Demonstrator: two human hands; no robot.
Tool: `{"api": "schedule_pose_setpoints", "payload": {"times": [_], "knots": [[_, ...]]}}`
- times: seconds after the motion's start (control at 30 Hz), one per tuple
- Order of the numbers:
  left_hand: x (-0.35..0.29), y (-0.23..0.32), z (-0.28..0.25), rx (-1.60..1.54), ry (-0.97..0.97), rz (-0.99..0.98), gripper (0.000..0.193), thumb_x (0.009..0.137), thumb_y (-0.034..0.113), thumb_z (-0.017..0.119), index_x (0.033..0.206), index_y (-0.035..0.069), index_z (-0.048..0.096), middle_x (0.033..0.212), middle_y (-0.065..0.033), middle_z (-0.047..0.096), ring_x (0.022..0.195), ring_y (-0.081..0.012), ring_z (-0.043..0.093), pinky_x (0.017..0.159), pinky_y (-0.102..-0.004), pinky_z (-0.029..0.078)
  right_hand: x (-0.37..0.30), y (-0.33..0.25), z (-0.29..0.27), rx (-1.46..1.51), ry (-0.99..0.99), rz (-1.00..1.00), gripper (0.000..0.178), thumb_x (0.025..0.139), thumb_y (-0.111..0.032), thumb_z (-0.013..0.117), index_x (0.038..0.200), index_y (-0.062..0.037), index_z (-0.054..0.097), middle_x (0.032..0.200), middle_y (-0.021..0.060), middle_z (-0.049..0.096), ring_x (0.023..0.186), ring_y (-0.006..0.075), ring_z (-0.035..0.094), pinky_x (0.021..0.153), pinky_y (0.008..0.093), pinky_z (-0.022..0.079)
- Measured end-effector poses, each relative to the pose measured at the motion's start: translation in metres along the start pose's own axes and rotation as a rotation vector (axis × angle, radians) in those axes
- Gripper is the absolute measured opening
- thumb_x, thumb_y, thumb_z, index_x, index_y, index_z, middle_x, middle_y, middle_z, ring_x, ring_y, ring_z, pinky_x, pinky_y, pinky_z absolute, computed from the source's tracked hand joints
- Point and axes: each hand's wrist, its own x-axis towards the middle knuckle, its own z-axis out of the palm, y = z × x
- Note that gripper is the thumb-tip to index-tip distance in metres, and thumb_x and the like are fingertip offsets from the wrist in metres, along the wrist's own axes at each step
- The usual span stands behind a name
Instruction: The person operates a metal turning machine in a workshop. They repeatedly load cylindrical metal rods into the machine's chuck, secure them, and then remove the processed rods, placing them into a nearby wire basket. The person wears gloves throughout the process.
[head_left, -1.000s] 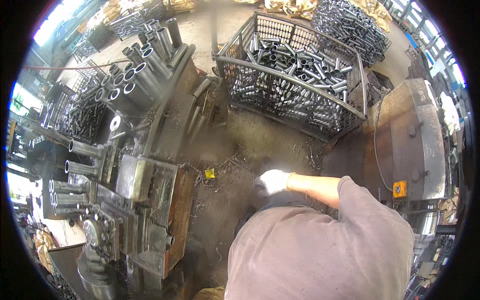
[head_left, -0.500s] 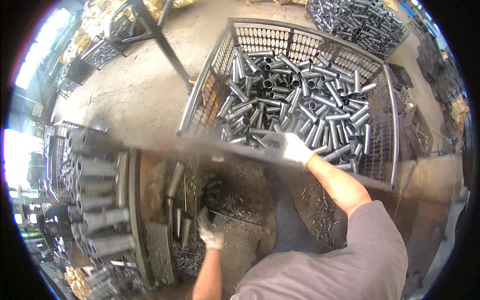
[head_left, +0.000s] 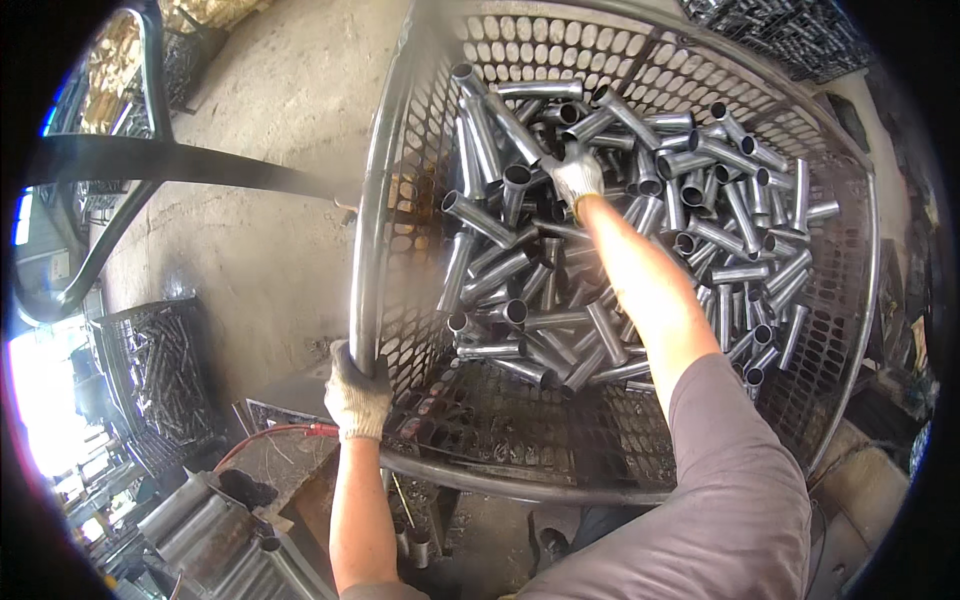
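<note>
A large metal mesh basket (head_left: 640, 490) stands before me, heaped with short shiny steel tubes (head_left: 600, 335), many with a flared end. My right hand (head_left: 574, 178), in a white knitted glove, reaches over the near rim into the far half of the heap. Its fingers close on the near end of a slanting steel tube (head_left: 512, 128); the fingertips are partly hidden. My left hand (head_left: 357, 392), gloved as well with dark-coated fingers, is wrapped round the basket's left rim rail (head_left: 372, 240) close to the near left corner.
Larger grey pipes (head_left: 215, 530) lie stacked at the lower left, beside a thin red hose (head_left: 262, 436). A dark metal frame with a long bar (head_left: 200, 165) reaches toward the basket's left side. Other filled bins (head_left: 165, 375) stand left, and another (head_left: 775, 35) at the far right.
My view has moved closer over the basket. My left hand has come up from low beside the bench onto the rim; my right hand has reached from the near edge deeper into the tubes.
</note>
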Motion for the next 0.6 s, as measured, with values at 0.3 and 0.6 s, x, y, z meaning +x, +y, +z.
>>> {"api": "schedule_pose_setpoints", "payload": {"times": [0.3,0.6], "knots": [[0.004,-0.002,0.001,-0.014,0.025,0.060,0.071,0.084,0.030,0.083,0.146,0.007,0.057,0.129,-0.0246,0.070,0.113,-0.0501,0.069,0.098,-0.0577,0.056,0.076,-0.035,0.048,-0.870,-0.239,-0.224,0.048,0.096,-0.029,0.064,0.133,0.0008,0.067,0.124,0.0212,0.076,0.116,0.0298,0.076,0.093,0.0402,0.063],[0.001,0.137,0.021,0.124,0.090,0.746,0.075,0.071,0.023,0.088,0.141,0.009,0.061,0.144,-0.0189,0.061,0.140,-0.0398,0.054,0.125,-0.0608,0.031,-0.107,-0.073,-0.127,0.032,-1.229,-0.585,0.068,0.089,-0.060,0.082,0.133,-0.0082,0.075,0.128,0.0199,0.077,0.116,0.0299,0.075,0.104,0.0397,0.058]]}}
